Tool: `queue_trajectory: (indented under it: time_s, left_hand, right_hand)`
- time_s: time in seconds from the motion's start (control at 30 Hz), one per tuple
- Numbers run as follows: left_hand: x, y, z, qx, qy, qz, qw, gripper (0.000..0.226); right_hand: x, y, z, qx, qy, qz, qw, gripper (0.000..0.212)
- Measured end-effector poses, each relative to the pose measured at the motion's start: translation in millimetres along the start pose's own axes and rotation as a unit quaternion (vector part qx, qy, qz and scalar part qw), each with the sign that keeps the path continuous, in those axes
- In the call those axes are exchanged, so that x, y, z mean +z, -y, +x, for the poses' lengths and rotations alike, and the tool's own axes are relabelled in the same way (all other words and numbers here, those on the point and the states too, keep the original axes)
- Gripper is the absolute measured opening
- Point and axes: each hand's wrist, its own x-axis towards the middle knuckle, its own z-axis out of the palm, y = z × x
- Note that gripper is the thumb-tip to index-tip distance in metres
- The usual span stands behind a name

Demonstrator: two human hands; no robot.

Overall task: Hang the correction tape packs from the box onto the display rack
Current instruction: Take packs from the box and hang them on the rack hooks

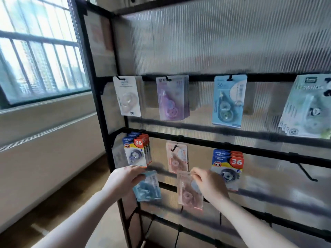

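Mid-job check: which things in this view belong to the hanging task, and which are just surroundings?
Job: pink pack in right hand; blue pack in left hand; pink packs on hook; empty hook; display rack.
Surroundings: window; floor.

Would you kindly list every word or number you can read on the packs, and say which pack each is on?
"36": white pack, bottom edge.
"36": light blue pack, top left.
"36" and "PET": left blue-and-red packs.
"36" and "PET": right blue-and-red packs.
All other print, including on the packs held in the hands, is too blurred to read.
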Motion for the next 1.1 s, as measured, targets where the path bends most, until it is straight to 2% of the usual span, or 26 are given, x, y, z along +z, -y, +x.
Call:
queue_trajectory:
  time_s: [0.23, 0.43, 0.5, 0.63, 0.9, 1.1]
  left_hand:
    - [-17, 35, 19, 0.04, -0.035, 0.011, 0.999, 0.012]
    - [-15, 67, 30, 0.061, 0.008, 0.014, 0.998, 0.011]
    - [-14, 77, 33, 0.091, -0.009, 0.02, 0.996, 0.009]
    - [-15, 88, 43, 0.127, -0.04, 0.024, 0.991, 0.008]
    - [3, 101, 63, 0.128, -0.04, -0.019, 0.991, 0.011]
    - [22, 101, 76, 0.143, -0.038, -0.005, 0.989, 0.033]
  right_hand:
    - [-1, 33, 41, -0.01, -0.022, 0.027, 0.999, 0.018]
    - [12, 51, 71, 0.0, -0.055, 0.022, 0.998, 0.019]
    - [17, 55, 78, 0.008, -0.063, 0.033, 0.997, 0.021]
    - [27, 54, 88, 0.025, -0.068, 0.039, 0.997, 0.022]
    - [32, 36, 95, 0.04, -0.056, 0.036, 0.997, 0.027]
    - [35, 29, 103, 0.046, -0.031, 0.028, 0.998, 0.03]
